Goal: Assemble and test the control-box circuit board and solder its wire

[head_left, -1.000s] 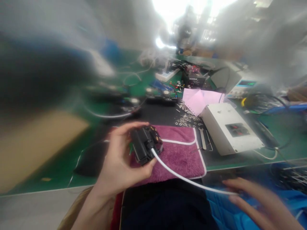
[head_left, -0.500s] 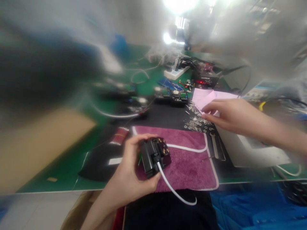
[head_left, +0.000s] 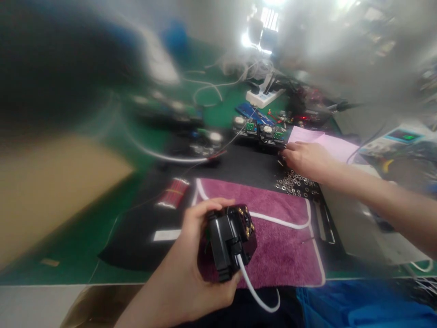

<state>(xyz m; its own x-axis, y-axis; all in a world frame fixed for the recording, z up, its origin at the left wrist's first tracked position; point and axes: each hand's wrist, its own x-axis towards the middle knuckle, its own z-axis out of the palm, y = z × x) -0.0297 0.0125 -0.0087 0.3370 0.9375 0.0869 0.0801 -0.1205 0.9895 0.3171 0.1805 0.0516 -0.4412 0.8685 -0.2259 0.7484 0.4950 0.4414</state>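
A: Hands first. Together or apart?

B: Well apart. Left hand (head_left: 196,259) is clamped on the black device (head_left: 223,246), fingers over its far side, thumb along the near side.

A: Why that grip?

B: Looks like it keeps the right side free: the gold-coloured studs (head_left: 248,231) face away from the palm, uncovered. White cable (head_left: 251,287) comes out near the thumb and curls down toward the lap, clear of the fingers.

A: Right hand (head_left: 307,158)?

B: Ahead and to the right of the left one, fingertips down among small metal pins (head_left: 280,162). Pinching one? Can't tell — the knuckles hide it.

A: Around them?

B: Purple towel (head_left: 283,259) under the device, probably padding against scratches. Small metal rings (head_left: 294,184) lie loose just on the near side of the right hand, likely spread so single ones are easy to pick. Pink paper (head_left: 337,145) just beyond that hand; white box (head_left: 358,248) under and beside its forearm.

A: Farther out?

B: Two circuit boards (head_left: 272,133) just left of the right fingertips, set back, maybe to leave working room. Red wire bundle (head_left: 174,193) beyond the left wrist, on the left. Power strip (head_left: 264,97) farthest, past the boards — background's blurred, skip it.
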